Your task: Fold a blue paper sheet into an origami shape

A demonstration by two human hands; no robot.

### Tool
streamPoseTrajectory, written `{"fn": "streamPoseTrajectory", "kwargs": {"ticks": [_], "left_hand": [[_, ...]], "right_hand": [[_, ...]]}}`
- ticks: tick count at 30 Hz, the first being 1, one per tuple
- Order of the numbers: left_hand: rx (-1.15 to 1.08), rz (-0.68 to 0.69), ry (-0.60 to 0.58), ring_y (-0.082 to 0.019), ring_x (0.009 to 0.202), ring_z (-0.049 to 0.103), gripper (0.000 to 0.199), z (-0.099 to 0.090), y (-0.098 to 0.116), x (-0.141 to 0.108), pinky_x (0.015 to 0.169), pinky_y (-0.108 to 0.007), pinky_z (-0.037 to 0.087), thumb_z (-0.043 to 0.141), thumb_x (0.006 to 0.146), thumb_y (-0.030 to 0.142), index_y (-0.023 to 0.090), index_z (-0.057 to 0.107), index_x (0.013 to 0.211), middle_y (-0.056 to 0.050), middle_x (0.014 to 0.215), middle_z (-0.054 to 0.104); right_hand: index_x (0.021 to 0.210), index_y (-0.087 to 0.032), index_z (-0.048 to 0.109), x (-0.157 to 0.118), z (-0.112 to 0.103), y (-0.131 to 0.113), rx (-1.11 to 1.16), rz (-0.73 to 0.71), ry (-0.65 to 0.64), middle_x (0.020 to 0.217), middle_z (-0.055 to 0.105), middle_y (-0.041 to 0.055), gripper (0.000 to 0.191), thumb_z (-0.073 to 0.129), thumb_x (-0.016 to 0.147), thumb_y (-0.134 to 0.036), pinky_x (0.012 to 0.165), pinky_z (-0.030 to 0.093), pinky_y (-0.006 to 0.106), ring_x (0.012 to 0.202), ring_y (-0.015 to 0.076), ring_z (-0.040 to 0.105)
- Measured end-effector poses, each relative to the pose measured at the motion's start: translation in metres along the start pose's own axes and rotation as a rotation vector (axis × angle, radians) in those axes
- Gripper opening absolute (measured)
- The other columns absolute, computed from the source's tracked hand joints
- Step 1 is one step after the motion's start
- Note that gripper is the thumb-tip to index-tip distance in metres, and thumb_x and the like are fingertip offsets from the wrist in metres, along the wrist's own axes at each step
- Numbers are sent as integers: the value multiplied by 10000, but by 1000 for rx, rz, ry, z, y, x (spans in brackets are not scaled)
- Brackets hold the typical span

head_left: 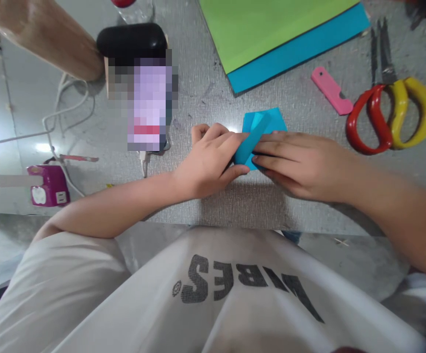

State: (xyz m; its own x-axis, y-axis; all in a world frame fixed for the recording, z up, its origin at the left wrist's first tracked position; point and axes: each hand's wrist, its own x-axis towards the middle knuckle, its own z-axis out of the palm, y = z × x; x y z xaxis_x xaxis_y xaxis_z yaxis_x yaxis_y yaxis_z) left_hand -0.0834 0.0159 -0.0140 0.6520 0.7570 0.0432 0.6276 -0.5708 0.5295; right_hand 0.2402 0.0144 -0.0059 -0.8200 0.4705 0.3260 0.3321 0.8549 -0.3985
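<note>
A small piece of folded blue paper (277, 120) lies on the grey table in front of me, with a narrow folded strip standing out diagonally across it. My left hand (213, 159) holds the paper's left side, the thumb and forefinger at the lower end of the strip. From the right, my right hand (304, 164) lies over the paper with its fingers stretched out and side by side, the fingertips touching the strip's right edge. Parts of the paper are hidden under both hands.
Green (271, 29) and blue sheets (301, 59) lie at the back. Right of them are a pink cutter (331, 90) and red-and-yellow scissors (391, 113). A phone (148, 105) with a cable, a black case (132, 41) and a purple plug block (49, 185) are on the left.
</note>
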Motion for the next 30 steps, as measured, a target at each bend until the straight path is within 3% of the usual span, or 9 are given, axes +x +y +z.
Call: {"fn": "streamPoseTrajectory", "kwargs": {"ticks": [6, 9, 14, 17, 23, 30], "left_hand": [[66, -7, 46, -455, 1388, 609, 749, -2, -1, 6, 1214, -659, 412, 540, 1260, 869, 255, 783, 1613, -220, 1508, 738], [89, -20, 46, -456, 1401, 606, 714, -3, 2, 6, 1213, -662, 423, 578, 1256, 844, 259, 795, 1603, -226, 1535, 729], [106, -20, 70, -465, 1433, 616, 605, 0, 6, 6, 1228, -667, 437, 687, 1243, 717, 256, 789, 1621, -230, 1586, 739], [87, -10, 102, -458, 1441, 629, 591, 1, 7, 5, 1256, -669, 439, 731, 1227, 676, 250, 791, 1633, -220, 1587, 760], [50, 0, 137, -437, 1438, 668, 583, 3, 6, 4, 1273, -652, 441, 726, 1241, 658, 252, 783, 1656, -189, 1565, 801], [46, 53, 180, -412, 1390, 694, 538, 5, 4, 1, 1180, -607, 446, 611, 1304, 685, 215, 780, 1504, -191, 1525, 837]], "right_hand": [[1671, -254, 822, -4, -6, 13, 77, -5, 4, 1684, 888, 105, 451, 678, 1256, -152, 1364, 723, 625, 1658, 370, 811], [1622, -248, 834, -3, -9, 15, 74, -27, 90, 1619, 915, 121, 424, 746, 1220, -146, 1330, 733, 631, 1558, 377, 866], [1532, -323, 883, 1, -7, 13, 9, 89, 163, 1517, 943, 99, 364, 757, 1212, -203, 1160, 703, 605, 1369, 377, 898], [1548, -294, 881, 3, -6, 14, -36, 116, 103, 1539, 930, 123, 349, 751, 1224, -277, 1147, 662, 610, 1397, 406, 868], [1736, -279, 780, 3, -7, 17, -105, 156, -82, 1680, 856, 166, 500, 688, 1281, -464, 1176, 582, 618, 1457, 453, 783], [1665, -229, 804, 9, -5, 9, -216, 163, -111, 1522, 854, 209, 593, 588, 1309, -652, 1098, 524, 580, 1320, 439, 733]]}}
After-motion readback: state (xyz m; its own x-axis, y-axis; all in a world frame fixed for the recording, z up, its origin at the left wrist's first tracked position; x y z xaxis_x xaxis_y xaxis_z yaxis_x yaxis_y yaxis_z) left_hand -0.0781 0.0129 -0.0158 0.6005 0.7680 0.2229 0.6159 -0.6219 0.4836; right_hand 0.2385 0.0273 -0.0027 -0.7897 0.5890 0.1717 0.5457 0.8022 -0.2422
